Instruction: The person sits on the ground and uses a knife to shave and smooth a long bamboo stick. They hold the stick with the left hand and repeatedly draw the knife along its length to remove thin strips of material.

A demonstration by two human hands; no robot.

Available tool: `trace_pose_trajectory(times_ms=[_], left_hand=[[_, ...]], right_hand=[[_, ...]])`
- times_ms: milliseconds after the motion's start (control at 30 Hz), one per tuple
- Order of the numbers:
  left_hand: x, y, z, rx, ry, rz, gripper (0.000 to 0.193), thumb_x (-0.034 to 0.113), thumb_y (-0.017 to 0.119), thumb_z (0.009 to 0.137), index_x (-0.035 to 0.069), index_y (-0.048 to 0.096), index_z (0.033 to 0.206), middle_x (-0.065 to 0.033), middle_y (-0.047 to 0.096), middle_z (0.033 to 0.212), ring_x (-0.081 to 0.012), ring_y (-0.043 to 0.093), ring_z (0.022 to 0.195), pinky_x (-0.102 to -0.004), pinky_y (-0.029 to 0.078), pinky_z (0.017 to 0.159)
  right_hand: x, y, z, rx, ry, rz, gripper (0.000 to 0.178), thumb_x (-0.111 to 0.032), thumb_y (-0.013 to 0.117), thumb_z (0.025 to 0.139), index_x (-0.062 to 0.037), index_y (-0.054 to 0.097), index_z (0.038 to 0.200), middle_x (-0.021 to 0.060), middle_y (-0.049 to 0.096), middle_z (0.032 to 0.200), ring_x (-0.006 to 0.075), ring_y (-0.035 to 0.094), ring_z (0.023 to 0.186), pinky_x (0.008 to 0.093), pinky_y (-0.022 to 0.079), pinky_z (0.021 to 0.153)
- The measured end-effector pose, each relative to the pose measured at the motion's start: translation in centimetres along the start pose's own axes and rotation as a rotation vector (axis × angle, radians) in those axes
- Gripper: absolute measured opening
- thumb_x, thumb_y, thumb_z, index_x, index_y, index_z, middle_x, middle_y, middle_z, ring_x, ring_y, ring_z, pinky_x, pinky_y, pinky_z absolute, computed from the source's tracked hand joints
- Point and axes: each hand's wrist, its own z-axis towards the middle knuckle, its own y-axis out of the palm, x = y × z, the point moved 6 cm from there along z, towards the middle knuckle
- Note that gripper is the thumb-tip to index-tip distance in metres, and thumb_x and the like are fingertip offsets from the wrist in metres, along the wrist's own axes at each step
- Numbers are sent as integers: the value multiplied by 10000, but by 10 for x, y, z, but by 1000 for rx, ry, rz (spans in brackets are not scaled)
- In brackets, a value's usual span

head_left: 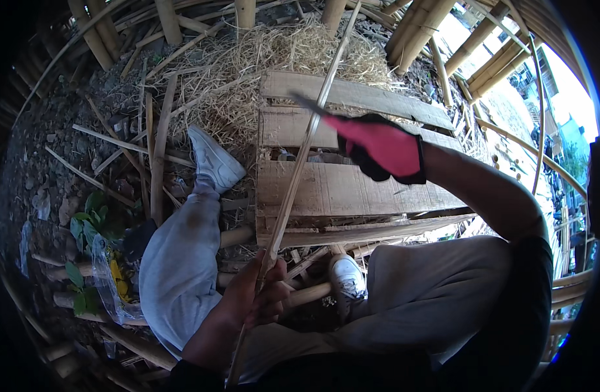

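A long, thin bamboo strip (294,179) runs slantwise from my lap up past the far edge of a slatted wooden platform (352,184). Its lower part is gripped in my bare left hand (262,294), fingers wrapped round it. My right hand (386,149), in a pink and black glove, is closed on a knife (306,103). The handle is mostly hidden in the glove. The dark blade crosses the strip above the platform's far boards; whether it touches the strip I cannot tell.
Pale shavings (280,59) are heaped behind the platform. Loose bamboo pieces (159,147) lie to the left, near a leafy plant (91,222) and a clear plastic bag (107,277). My legs straddle the platform's near side. Upright bamboo poles (417,32) stand at the back.
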Motion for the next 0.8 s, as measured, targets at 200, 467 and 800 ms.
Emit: trace_pose_trajectory(times_ms=[200, 467, 800], left_hand=[[0, 3, -5, 157, -9, 31, 534, 686, 330, 994, 188, 466, 860, 50, 300, 472, -66, 241, 300, -229, 205, 283], [-10, 5, -3, 148, -38, 107, 528, 716, 339, 978, 215, 451, 851, 64, 338, 528, -64, 241, 350, -235, 172, 324], [-6, 1, -2, 186, -20, 56, 530, 662, 301, 1015, 188, 490, 868, 57, 301, 479, -66, 221, 312, -231, 198, 292]], right_hand=[[-2, 29, -14, -96, 72, -247, 515, -577, 565, 974, -97, 535, 788, -57, 361, 522, 62, 318, 356, 262, 236, 348], [2, -6, -4, 17, -14, 126, 539, -610, 581, 948, -102, 518, 781, -46, 405, 541, 81, 343, 362, 272, 261, 342], [14, -15, 1, 368, -85, 554, 526, -640, 405, 999, -137, 491, 873, -45, 412, 511, 90, 361, 343, 273, 308, 337]])
